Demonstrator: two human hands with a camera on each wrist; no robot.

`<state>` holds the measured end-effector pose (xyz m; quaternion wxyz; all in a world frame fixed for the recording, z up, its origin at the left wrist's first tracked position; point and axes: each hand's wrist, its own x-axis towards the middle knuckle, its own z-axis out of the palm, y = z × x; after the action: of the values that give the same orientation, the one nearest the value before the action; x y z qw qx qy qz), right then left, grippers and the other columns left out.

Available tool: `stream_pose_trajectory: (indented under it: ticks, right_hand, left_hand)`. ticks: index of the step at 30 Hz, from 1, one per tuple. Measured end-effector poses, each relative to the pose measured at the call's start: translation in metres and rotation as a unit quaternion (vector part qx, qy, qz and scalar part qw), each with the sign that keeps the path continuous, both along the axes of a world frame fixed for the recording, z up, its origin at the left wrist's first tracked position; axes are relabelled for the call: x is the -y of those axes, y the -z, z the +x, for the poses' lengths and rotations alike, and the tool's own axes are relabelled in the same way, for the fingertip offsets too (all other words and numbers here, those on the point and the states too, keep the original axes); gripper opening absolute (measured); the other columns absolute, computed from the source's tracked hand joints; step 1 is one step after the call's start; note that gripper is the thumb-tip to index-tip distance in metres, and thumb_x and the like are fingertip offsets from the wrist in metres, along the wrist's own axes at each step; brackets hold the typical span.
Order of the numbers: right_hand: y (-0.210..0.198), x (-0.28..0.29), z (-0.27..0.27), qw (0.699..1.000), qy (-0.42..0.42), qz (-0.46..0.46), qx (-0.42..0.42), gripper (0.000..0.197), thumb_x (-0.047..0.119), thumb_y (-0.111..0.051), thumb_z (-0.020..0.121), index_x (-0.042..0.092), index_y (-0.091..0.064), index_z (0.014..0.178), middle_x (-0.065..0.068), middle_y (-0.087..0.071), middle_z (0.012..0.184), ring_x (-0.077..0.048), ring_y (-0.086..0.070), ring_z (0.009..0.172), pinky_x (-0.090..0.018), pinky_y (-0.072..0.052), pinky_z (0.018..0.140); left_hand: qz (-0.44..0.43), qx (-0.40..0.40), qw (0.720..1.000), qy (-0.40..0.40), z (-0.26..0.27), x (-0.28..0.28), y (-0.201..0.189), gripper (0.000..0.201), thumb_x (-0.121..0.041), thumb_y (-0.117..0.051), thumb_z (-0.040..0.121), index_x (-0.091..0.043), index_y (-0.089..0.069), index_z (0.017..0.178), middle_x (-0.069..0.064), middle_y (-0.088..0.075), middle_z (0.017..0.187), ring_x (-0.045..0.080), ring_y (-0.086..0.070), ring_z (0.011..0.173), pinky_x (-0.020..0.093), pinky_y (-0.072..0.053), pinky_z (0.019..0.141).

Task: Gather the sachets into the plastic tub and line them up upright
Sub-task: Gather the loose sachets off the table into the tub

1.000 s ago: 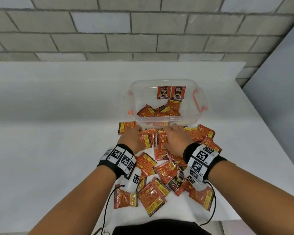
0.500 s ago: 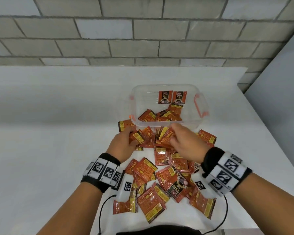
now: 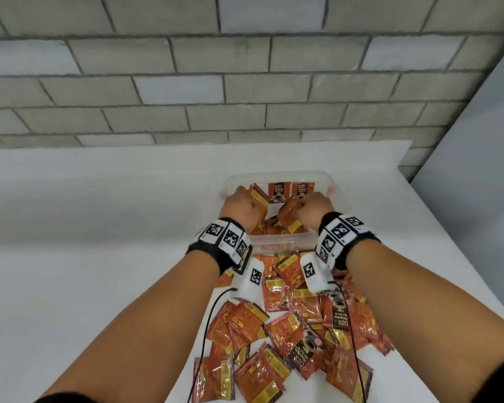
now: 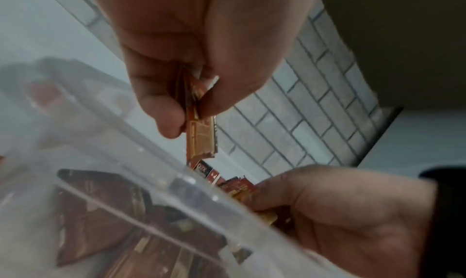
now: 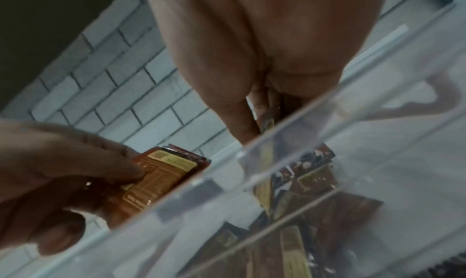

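Observation:
In the head view both hands are over the clear plastic tub point(image 3: 280, 237). My left hand point(image 3: 240, 209) grips a small bunch of orange-red sachets point(image 3: 259, 199) above the tub's left side. My right hand point(image 3: 314, 210) grips another bunch point(image 3: 288, 218) above the right side. The left wrist view shows thumb and fingers pinching the sachets point(image 4: 201, 131) edge-on above the tub rim point(image 4: 151, 184). In the right wrist view the right hand's sachets point(image 5: 269, 116) are mostly hidden by its fingers. Two sachets point(image 3: 279, 191) stand upright against the far wall; others lie loose on the tub floor.
A heap of several loose sachets point(image 3: 291, 330) lies on the white table point(image 3: 99, 286) between my forearms, just in front of the tub. Thin black cables point(image 3: 207, 330) hang from the wrist cameras over the heap. A grey brick wall point(image 3: 245, 82) stands behind the table.
Both hands closed on sachets from the heap by the tub's near wall, lifted them and moved forward over the tub.

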<state>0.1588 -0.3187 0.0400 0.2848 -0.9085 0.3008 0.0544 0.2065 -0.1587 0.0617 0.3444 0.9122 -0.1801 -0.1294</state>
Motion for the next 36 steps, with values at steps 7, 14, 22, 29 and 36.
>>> stream_pose_trajectory:
  ticks: [7, 14, 22, 29, 36]
  right_hand:
    - [0.011, 0.006, 0.01, 0.995, -0.008, 0.004, -0.098, 0.031, 0.024, -0.058, 0.092, 0.001, -0.058, 0.114, -0.011, -0.065, 0.106, -0.026, -0.064, 0.093, -0.032, -0.053, 0.077]
    - [-0.023, 0.001, -0.042, 0.997, -0.004, 0.046, 0.063, 0.027, 0.024, -0.052, 0.094, 0.009, -0.062, 0.114, -0.006, -0.062, 0.12, -0.019, -0.056, 0.108, -0.026, -0.04, 0.086]
    - [0.009, 0.015, -0.127, 0.999, -0.026, 0.037, -0.01, 0.022, 0.026, -0.057, 0.092, 0.014, -0.062, 0.109, 0.001, -0.061, 0.103, -0.017, -0.058, 0.094, -0.026, -0.043, 0.076]
    - [0.056, -0.006, -0.104, 0.995, 0.014, -0.059, -0.083, 0.058, 0.062, -0.052, 0.084, 0.011, -0.056, 0.112, -0.009, -0.063, 0.106, -0.023, -0.061, 0.09, -0.03, -0.05, 0.069]
    - [0.05, -0.013, -0.104, 0.997, 0.024, -0.037, -0.059, 0.038, 0.039, -0.066, 0.085, 0.012, -0.05, 0.107, 0.001, -0.057, 0.082, -0.01, -0.055, 0.066, -0.023, -0.038, 0.048]
  left_hand:
    - [0.181, -0.02, 0.982, 0.041, 0.013, 0.019, 0.017, 0.025, -0.014, -0.046, 0.096, 0.001, -0.057, 0.112, 0.018, -0.061, 0.118, 0.03, -0.06, 0.104, 0.032, -0.047, 0.078]
    - [0.004, 0.078, 0.997, -0.024, 0.007, -0.046, 0.004, 0.027, -0.013, -0.041, 0.1, -0.014, -0.059, 0.12, 0.005, -0.064, 0.118, 0.018, -0.061, 0.096, 0.025, -0.047, 0.085]
    - [0.142, -0.05, 0.986, -0.071, 0.016, -0.119, 0.075, 0.032, -0.026, -0.053, 0.096, -0.013, -0.059, 0.125, 0.013, -0.061, 0.124, 0.029, -0.057, 0.112, 0.032, -0.043, 0.093]
    - [0.205, -0.053, 0.977, -0.04, 0.012, -0.094, 0.099, 0.052, -0.051, -0.044, 0.095, -0.033, -0.039, 0.143, 0.016, -0.04, 0.13, 0.035, -0.055, 0.112, 0.041, -0.047, 0.096]
    - [0.286, -0.02, 0.956, -0.066, 0.018, -0.105, 0.101, 0.045, -0.047, -0.055, 0.09, -0.013, -0.054, 0.119, 0.015, -0.045, 0.123, 0.034, -0.046, 0.114, 0.041, -0.041, 0.093]
